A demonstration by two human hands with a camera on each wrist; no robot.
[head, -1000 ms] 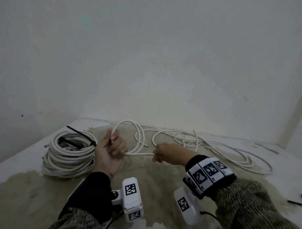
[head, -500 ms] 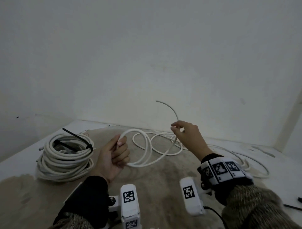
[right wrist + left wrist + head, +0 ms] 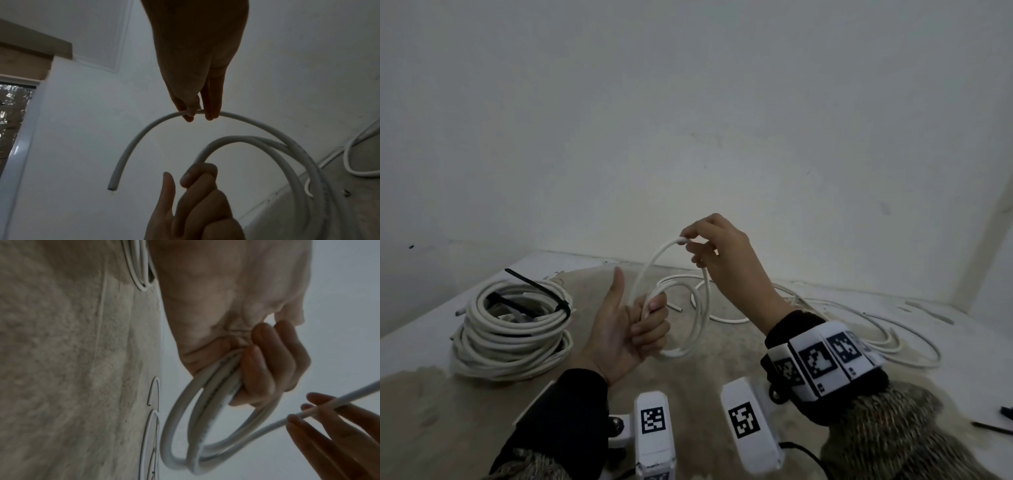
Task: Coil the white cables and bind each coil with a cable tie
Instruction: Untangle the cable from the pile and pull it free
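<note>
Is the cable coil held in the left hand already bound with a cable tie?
No: the coil gripped by the left hand shows only bare white loops, no tie.

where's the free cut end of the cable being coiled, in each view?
Head: not clearly visible; the right hand pinches the cable at the top of the arc.
Left wrist: end out of frame; the cable exits at the right edge, past the right fingers.
Right wrist: cut end hangs at lower left, clear of both hands.
Shared landmark: the left hand gripping the coil.
</note>
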